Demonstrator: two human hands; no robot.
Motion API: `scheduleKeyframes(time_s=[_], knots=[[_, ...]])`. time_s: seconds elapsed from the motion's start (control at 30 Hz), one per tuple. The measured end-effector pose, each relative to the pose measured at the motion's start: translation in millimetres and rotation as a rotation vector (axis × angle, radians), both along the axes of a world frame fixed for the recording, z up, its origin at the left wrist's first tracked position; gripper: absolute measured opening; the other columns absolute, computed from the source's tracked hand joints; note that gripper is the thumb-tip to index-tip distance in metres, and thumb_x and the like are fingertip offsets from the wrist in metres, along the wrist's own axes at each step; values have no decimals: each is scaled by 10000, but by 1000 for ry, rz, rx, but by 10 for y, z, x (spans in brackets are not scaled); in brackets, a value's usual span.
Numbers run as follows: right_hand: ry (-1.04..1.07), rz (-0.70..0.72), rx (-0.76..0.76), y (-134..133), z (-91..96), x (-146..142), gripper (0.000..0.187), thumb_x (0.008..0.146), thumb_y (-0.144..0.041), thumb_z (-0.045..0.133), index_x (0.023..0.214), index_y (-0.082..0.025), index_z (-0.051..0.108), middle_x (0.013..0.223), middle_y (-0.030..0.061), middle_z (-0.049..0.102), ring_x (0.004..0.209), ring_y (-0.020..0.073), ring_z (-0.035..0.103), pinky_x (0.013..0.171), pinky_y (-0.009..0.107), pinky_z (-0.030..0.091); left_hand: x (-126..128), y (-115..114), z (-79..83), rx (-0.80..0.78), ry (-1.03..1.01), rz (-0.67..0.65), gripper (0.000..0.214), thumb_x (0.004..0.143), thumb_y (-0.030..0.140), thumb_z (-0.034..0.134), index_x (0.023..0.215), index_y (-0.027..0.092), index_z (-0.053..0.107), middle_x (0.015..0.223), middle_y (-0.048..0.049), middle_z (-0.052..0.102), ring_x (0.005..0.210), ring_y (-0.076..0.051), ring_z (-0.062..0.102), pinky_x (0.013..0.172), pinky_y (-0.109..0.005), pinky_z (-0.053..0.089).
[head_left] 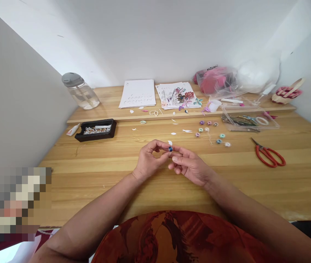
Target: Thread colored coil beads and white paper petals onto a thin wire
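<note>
Over the middle of the wooden table (89,182), my left hand (150,159) and my right hand (189,166) meet fingertip to fingertip. Between them sits a small blue rolled paper coil (170,148), pinched by the thumbs and forefingers of both hands. Both hands have their fingers curled closed. A little white paper petal (170,142) lies on the table just beyond the coil.
Red scissors (269,155) lie at the right. Several small coloured coils (211,132) are scattered beyond my hands. A black tray (96,129), a water bottle (80,91), paper sheets (137,93), a quilled flower card (177,95), a clear box (250,120) and plastic bags (218,80) sit farther back.
</note>
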State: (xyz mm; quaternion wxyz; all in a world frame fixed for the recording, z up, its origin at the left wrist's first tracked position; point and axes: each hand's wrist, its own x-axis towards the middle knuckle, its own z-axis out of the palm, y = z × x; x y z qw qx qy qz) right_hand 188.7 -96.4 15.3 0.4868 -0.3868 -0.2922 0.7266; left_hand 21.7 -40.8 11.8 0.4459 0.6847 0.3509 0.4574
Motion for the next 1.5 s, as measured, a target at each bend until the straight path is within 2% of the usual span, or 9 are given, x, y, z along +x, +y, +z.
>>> scheduleKeyframes(time_s=[0.1,0.2,0.3,0.4,0.57,0.8,0.93,1.2,1.5], knots=[[-74,-23,18,-2,-44,-18,383,731,-275,821,1059,-198,638,856,2,686,627,109,672,472,176,435,1,12,-11,-30,2,-5,194,753,224,774,913,164,682,883,-48,729,815,-138,660,765,-273,477],[-213,-66,82,-1,-86,-29,289,775,-382,784,893,-178,616,695,-27,633,520,94,625,423,169,385,13,47,-55,-240,-180,-79,258,720,248,813,912,155,667,878,-44,724,787,-125,655,760,-265,494],[-362,-111,171,0,-91,-28,296,809,-427,737,799,-184,568,655,-36,612,447,80,569,386,173,331,23,74,-89,-466,-346,-111,294,667,244,855,870,154,661,868,-25,719,793,-107,649,766,-241,496],[-503,-142,263,-5,-80,-26,273,848,-419,682,769,-191,554,635,-41,587,424,73,522,402,191,357,24,84,-93,-654,-435,-118,318,629,228,878,854,152,666,835,-8,709,737,-87,629,699,-212,476],[-731,-179,401,-36,-107,-17,203,905,-363,598,788,-200,572,650,-31,576,465,88,507,462,222,401,29,79,-69,-755,-507,-138,334,622,210,883,886,154,685,843,-8,712,717,-84,627,684,-214,472],[-1060,-265,701,-84,-102,-8,149,935,-267,560,816,-201,622,598,-41,498,499,95,401,510,245,342,34,81,-102,-620,-424,-113,350,615,240,889,887,148,689,855,-22,721,744,-99,640,772,-253,502],[-1184,-313,826,-85,-60,4,118,929,-226,563,842,-213,642,707,9,598,595,134,500,588,272,401,25,89,-114,-454,-331,-113,333,642,249,870,893,150,674,881,-28,726,790,-107,661,824,-264,523],[-1251,-412,880,-73,-30,56,113,942,-229,570,907,-237,677,800,46,643,672,171,567,640,311,468,37,45,-135,-320,-154,-123,288,713,279,799,940,132,700,935,-90,747,826,-151,697,804,-280,566],[-1194,-444,822,-50,1,53,74,887,-192,606,829,-212,648,755,35,617,636,155,543,562,287,423,26,37,-170,-78,25,-76,203,762,193,723,956,145,758,959,-100,762,818,-163,703,744,-265,567]])
